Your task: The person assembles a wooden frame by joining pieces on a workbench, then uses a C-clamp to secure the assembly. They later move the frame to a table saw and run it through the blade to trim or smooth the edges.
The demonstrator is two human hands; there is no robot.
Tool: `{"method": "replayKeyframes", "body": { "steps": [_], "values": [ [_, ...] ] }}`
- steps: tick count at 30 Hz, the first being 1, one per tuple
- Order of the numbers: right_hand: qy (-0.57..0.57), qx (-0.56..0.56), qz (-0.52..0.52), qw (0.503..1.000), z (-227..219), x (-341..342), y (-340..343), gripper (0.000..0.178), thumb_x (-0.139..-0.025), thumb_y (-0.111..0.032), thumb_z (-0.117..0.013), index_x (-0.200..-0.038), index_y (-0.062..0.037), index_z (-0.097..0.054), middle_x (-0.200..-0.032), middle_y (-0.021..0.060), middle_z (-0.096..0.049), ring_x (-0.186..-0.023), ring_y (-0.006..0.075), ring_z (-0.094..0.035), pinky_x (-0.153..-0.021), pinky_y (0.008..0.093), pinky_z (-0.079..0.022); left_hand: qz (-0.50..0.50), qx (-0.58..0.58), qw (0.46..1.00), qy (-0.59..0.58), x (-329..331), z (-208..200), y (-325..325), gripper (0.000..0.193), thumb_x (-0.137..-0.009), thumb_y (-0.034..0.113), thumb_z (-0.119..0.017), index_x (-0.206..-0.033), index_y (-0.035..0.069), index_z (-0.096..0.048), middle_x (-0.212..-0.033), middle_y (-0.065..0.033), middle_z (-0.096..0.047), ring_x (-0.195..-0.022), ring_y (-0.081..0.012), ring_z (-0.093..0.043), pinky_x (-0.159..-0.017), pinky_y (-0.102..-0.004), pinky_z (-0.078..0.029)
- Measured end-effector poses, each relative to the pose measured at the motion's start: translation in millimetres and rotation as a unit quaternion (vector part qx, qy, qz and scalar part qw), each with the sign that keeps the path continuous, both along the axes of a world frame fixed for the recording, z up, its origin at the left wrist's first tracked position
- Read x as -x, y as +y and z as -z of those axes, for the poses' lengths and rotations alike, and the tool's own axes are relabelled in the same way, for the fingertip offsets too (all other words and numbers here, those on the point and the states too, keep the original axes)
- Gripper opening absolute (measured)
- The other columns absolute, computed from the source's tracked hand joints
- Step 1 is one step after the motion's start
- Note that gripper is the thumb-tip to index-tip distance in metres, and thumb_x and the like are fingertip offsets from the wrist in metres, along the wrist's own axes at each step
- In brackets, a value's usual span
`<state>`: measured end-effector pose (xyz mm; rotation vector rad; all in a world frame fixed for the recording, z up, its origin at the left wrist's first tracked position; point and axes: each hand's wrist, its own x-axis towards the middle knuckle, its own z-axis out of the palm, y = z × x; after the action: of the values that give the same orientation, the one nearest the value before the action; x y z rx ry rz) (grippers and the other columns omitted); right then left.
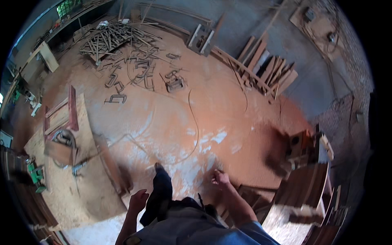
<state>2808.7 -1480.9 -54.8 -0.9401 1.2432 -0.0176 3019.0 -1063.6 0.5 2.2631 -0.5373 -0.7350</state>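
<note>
My left hand (139, 199) hangs low beside my left leg, fingers curled in, with nothing visible in it. To its left is a plywood-topped workbench (92, 183). On that bench lie a reddish wooden frame (73, 108) and a power tool (61, 151) with a coiled cord, blurred. My right hand (221, 178) is held out in front of me over the dusty floor, its fingers loosely closed and nothing showing between them. Neither hand touches anything. One shoe and dark trouser leg (162, 183) show between the hands.
Metal clamps (143, 73) litter the floor ahead, before a heap of wood strips (110, 38). A cord (195, 118) snakes across the sawdust-covered floor (228, 110). Boards (269, 69) lean at the far right. An orange machine (300, 141) and stacked timber (302, 183) stand nearer right.
</note>
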Motion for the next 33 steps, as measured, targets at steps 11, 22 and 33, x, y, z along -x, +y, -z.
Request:
{"method": "replayKeyframes", "body": {
  "steps": [11,22,33],
  "values": [
    [0.134,0.068,-0.171,0.974,81.0,-333.2,-206.5,0.031,-0.092,-0.025,-0.058,-0.108,0.0002,-0.064,-0.089,0.0111,-0.069,-0.066,0.0185,-0.064,-0.054,0.0322,-0.054,-0.099,-0.121,0.986,0.055,-188.8,40.1,-108.5,0.043,-0.088,0.030,-0.057,-0.117,-0.001,-0.065,-0.106,-0.0237,-0.069,-0.101,-0.0373,-0.066,-0.088,-0.0430,-0.052],
    [0.148,0.034,-0.338,0.929,243.5,-699.2,-430.7,0.017,-0.090,-0.020,-0.061,-0.077,-0.0086,-0.059,-0.071,0.0029,-0.062,-0.055,0.0123,-0.058,-0.046,0.0293,-0.047,-0.350,-0.321,0.807,0.352,-184.7,158.6,-215.4,0.033,-0.085,0.031,-0.062,-0.101,0.003,-0.067,-0.086,-0.0172,-0.068,-0.085,-0.0346,-0.066,-0.074,-0.0445,-0.053],
    [0.163,0.082,-0.425,0.887,408.3,-832.7,-530.3,0.022,-0.085,-0.026,-0.067,-0.088,-0.0051,-0.061,-0.070,0.0043,-0.060,-0.056,0.0118,-0.056,-0.044,0.0289,-0.043,-0.351,-0.308,0.787,0.403,-335.3,215.7,-357.8,0.029,-0.084,0.030,-0.064,-0.097,0.005,-0.066,-0.085,-0.0162,-0.067,-0.083,-0.0340,-0.066,-0.072,-0.0457,-0.053]
  ]
}}
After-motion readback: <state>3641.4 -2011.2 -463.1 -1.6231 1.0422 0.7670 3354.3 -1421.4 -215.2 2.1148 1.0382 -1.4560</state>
